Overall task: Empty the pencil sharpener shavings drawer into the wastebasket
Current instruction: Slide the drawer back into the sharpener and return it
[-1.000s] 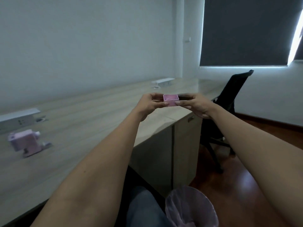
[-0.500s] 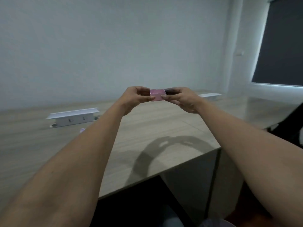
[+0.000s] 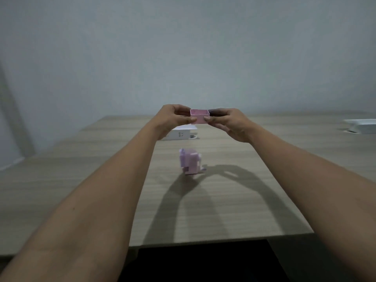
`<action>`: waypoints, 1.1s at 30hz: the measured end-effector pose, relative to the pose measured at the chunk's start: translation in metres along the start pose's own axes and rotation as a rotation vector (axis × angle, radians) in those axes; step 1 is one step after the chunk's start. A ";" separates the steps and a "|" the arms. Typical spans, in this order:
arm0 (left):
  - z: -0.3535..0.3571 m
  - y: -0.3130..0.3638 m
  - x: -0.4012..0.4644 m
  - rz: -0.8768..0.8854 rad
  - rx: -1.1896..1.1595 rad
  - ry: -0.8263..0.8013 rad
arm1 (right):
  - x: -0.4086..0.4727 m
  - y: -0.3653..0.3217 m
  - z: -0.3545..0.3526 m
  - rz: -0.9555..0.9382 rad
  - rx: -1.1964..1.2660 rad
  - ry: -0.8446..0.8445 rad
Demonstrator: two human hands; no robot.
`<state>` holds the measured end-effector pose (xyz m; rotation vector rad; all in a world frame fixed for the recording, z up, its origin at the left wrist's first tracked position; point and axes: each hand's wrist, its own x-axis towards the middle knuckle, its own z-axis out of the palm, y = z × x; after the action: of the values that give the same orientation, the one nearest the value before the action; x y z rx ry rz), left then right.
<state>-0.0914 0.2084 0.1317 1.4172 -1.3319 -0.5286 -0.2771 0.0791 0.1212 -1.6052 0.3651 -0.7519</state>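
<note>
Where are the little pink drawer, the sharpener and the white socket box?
pink drawer (image 3: 200, 117), head view, on its front wall.
sharpener (image 3: 190, 161), head view, on its pink body.
white socket box (image 3: 180, 134), head view, on its front face.

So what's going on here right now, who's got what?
A person holds the small pink drawer up at arm's length, open side up, pinched between the left hand and the right hand. The sharpener stands on the desk below the hands, touched by neither. A white socket box sits behind it. No wastebasket is in view, and whether the drawer holds shavings cannot be seen.
</note>
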 end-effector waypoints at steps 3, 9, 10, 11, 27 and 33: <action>-0.017 -0.018 -0.010 -0.043 0.014 0.049 | 0.018 0.020 0.017 0.019 0.025 -0.051; -0.044 -0.054 -0.026 -0.091 0.037 0.135 | 0.031 0.062 0.027 0.047 0.000 -0.031; -0.050 -0.063 -0.028 -0.102 0.027 0.148 | 0.030 0.070 0.025 0.048 -0.013 -0.019; -0.055 -0.072 -0.031 -0.110 0.015 0.159 | 0.028 0.078 0.023 0.053 -0.031 -0.005; -0.036 -0.165 -0.065 -0.306 -0.126 0.134 | 0.010 0.119 0.011 0.177 -0.054 -0.077; -0.027 -0.169 -0.066 -0.307 -0.110 0.087 | 0.009 0.124 0.012 0.179 -0.017 -0.076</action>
<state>-0.0142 0.2455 -0.0307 1.5437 -1.0064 -0.7221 -0.2406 0.0597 0.0037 -1.5889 0.4545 -0.5514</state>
